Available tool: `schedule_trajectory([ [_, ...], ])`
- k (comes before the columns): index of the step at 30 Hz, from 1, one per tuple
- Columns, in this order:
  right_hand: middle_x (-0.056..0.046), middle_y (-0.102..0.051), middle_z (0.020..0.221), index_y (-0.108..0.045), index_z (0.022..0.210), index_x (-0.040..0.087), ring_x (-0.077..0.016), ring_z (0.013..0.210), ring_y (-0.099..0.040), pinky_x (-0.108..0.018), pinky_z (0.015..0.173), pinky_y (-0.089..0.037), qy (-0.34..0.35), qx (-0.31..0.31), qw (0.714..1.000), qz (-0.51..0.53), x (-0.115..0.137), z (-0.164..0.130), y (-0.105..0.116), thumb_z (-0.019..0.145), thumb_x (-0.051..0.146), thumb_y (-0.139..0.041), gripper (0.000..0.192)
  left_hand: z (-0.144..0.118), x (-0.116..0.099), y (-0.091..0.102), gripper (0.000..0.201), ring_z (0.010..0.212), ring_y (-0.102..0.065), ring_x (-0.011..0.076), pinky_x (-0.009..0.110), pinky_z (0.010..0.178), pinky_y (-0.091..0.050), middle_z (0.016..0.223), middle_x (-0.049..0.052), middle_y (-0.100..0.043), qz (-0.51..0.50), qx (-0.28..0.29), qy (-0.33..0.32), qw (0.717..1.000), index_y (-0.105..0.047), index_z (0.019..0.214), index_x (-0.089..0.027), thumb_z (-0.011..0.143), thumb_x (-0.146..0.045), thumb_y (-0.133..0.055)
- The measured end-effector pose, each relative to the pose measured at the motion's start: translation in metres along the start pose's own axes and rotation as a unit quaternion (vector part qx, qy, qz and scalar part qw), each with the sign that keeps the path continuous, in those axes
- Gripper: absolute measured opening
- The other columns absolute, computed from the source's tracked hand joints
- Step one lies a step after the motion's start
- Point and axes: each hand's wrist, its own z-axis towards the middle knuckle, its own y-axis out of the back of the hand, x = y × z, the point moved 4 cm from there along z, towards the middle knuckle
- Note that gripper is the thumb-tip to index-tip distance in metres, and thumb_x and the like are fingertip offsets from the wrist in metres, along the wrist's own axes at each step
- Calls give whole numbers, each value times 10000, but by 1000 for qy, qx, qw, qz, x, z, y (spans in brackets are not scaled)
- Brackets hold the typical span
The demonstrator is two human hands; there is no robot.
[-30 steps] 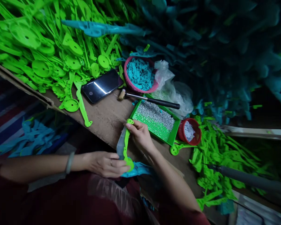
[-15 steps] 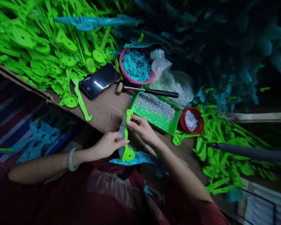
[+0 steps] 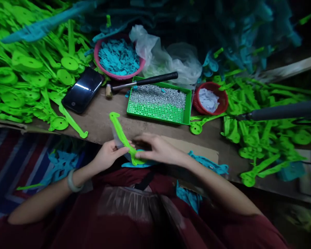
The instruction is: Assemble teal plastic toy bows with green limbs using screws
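Where the counter (image 3: 106, 119) edge meets the lap, both hands work one green plastic arm (image 3: 120, 136), a long flat piece with a round end. Its long axis runs from far-left, at the hooked tip, down to near-right, where the round end sits at the fingers. A clear sleeve or bag seems to lie behind it; too dim to be sure.

Left hand (image 3: 109, 154): clenched on the lower shank, thumb on top, touching the piece from its left side. Bracelet (image 3: 72, 181) on that wrist. Right hand (image 3: 158, 149): fingers flat and spread over the round end, pressing or covering rather than gripping; whether it pinches anything I cannot tell. Both hands touch the piece, and the right one covers the round end.

Count, left to right:
- green pile (image 3: 26, 69), far left: too many to count.
- one phone (image 3: 82, 90), face up, just beside the pile.
- one pink bowl (image 3: 118, 58) of teal chips.
- one hammer (image 3: 142, 82), handle resting on the tray's far rim.
- one green tray (image 3: 188, 103) of small silver bits.
- one red basket (image 3: 209, 98) of white bits, just right of the tray.
- one grey rod (image 3: 280, 111) entering from the right.
- teal parts (image 3: 207, 166) beneath the right forearm: a few, number unclear.
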Motion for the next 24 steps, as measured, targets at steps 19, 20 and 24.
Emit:
schedule_trajectory([
  [19, -83, -700, 922, -679, 926, 140, -195, 870, -646, -273, 741, -432, 8, 174, 983, -60, 4, -17, 17, 907, 399, -647, 262, -20, -11, -15, 309, 933, -721, 211, 284, 837, -582, 1003, 70, -766, 63, -68, 35, 995, -732, 989, -154, 784, -382, -768],
  [20, -85, -703, 929, -682, 935, 142, -201, 889, -645, -273, 746, -432, 9, 189, 980, -64, 4, -15, 19, 904, 402, -650, 263, -22, -11, -15, 285, 931, -717, 206, 279, 839, -577, 999, 64, -763, 72, -79, 35, 994, -738, 978, -160, 797, -380, -759],
  [24, -97, -709, 950, -702, 983, 125, -219, 928, -636, -281, 754, -437, 12, 235, 966, -104, -4, 4, 31, 903, 378, -652, 271, -13, -7, -15, 317, 968, -703, 221, 313, 891, -564, 1009, 66, -754, 55, -134, 64, 987, -748, 945, -154, 776, -420, -782],
])
